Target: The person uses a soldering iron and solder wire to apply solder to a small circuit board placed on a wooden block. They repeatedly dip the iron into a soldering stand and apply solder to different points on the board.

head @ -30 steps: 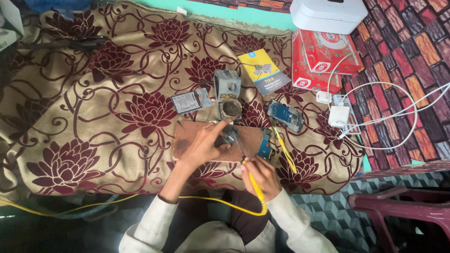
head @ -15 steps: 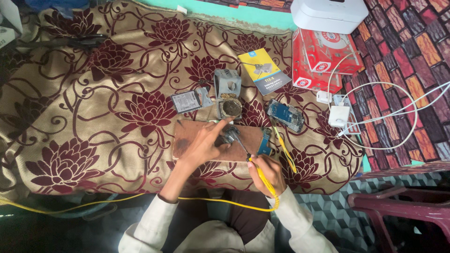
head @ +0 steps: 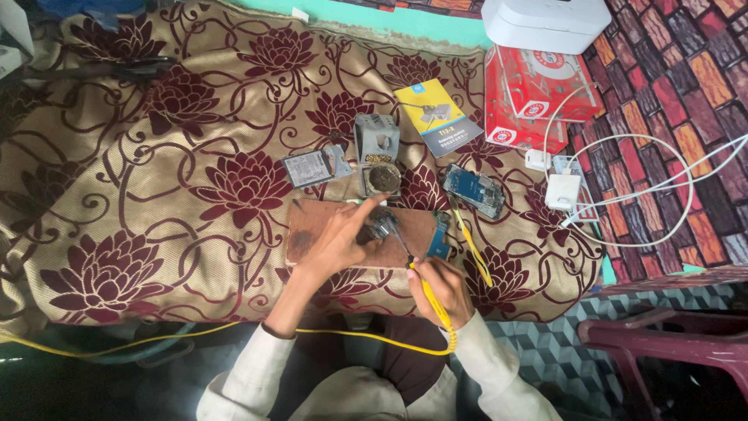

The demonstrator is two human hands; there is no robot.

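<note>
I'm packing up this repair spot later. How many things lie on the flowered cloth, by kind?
Wooden board: 1
Circuit boards or phone parts, one by the left hand, one blue, one grey: 3
Grey stand: 1
Booklet: 1
Soldering iron, in the right hand: 1
Total: 7

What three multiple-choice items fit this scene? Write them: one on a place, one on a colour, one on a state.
1. Where does the small metal part lie?
A. On the wooden board
B. On the white box
C. On the red carton

2. What colour is the handle of the soldering iron?
A. Blue
B. Yellow
C. Green

3. What is the right hand doing?
A. Resting open
B. Gripping the soldering iron
C. Holding a phone

Answers: 1 A, the part sits on the board under the left hand. 2 B, handle and cord are yellow. 3 B, the fingers wrap the handle, tip toward the part.
</note>
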